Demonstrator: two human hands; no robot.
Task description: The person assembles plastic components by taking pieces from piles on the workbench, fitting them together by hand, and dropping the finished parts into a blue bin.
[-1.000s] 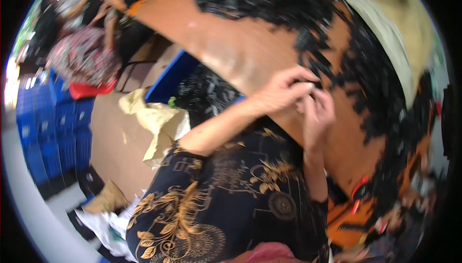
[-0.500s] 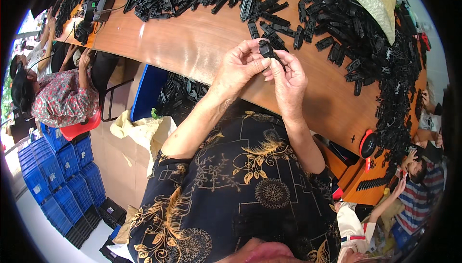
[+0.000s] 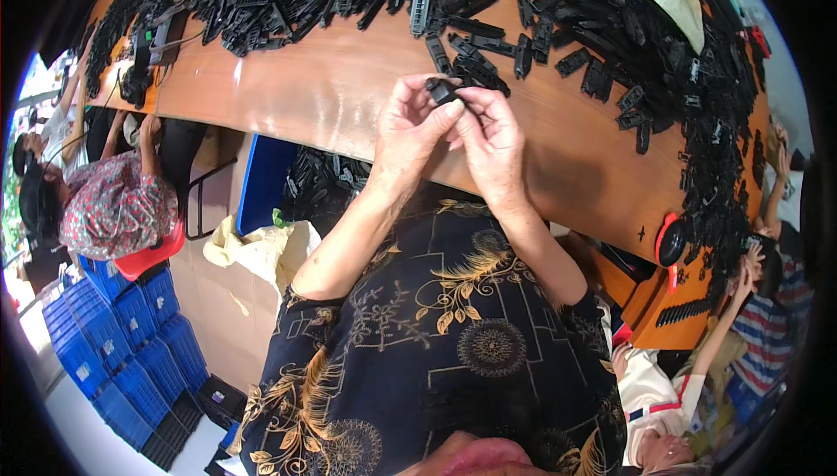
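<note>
While the left hand [image 3: 406, 127] pinched a small black part [image 3: 441, 91], the right hand [image 3: 497, 140] gripped it too (thumbs close together) over the brown table [image 3: 288, 92].

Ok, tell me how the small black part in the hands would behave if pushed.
The small black part is probably light: the left hand and right hand merely pinch it. Its boxy outline suggests it is stiff and, on the smooth-looking table, apt to slide rather than roll.
</note>
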